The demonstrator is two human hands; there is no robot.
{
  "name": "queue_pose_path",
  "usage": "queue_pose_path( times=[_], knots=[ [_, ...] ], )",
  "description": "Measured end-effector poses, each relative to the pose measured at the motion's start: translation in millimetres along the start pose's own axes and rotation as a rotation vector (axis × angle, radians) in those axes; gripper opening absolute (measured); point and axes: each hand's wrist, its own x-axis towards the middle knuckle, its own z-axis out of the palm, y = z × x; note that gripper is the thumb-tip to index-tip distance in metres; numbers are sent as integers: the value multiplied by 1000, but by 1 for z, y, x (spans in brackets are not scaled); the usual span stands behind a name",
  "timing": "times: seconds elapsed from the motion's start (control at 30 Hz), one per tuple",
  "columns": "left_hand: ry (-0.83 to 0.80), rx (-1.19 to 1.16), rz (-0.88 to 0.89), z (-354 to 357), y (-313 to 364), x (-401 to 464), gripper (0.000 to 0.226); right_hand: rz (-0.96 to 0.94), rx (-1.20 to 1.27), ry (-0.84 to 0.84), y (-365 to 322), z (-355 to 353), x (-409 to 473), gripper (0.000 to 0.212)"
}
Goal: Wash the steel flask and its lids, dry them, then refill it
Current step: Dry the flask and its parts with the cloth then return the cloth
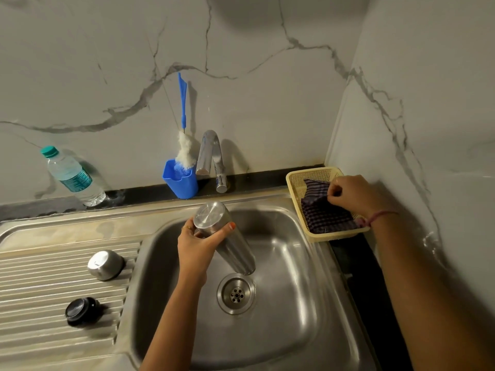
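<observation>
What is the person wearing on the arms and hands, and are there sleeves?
No sleeves show: both forearms are bare. The left hand has orange-red polish on the thumbnail and what looks like a thin ring on one finger. The right hand has a thin reddish thread band around the wrist. No watch or gloves.

- steel sink unit (67, 231): ribbed drainboard, steel lid (105, 264) and black lid (80, 311) on it
- black counter ledge (150, 195): water bottle (72, 178), blue cup (180, 180), yellow basket (294, 183)
</observation>
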Motion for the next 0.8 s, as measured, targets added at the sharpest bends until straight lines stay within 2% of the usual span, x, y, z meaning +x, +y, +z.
queue_pose_path(
  times=[0.3,0.5,0.63,0.8],
  knots=[
    [-4,7,-1,-3,-1,-8,84,54,-177,-115,1,9,-51,7],
    [-11,4,10,-4,1,-10,84,78,10,-44,2,13,-36,20],
    [-5,5,13,-6,2,-9,81,132,-41,8,3,9,-12,19],
    [7,14,11,-7,1,-4,78,218,-145,-190,2,12,6,47]
  ],
)
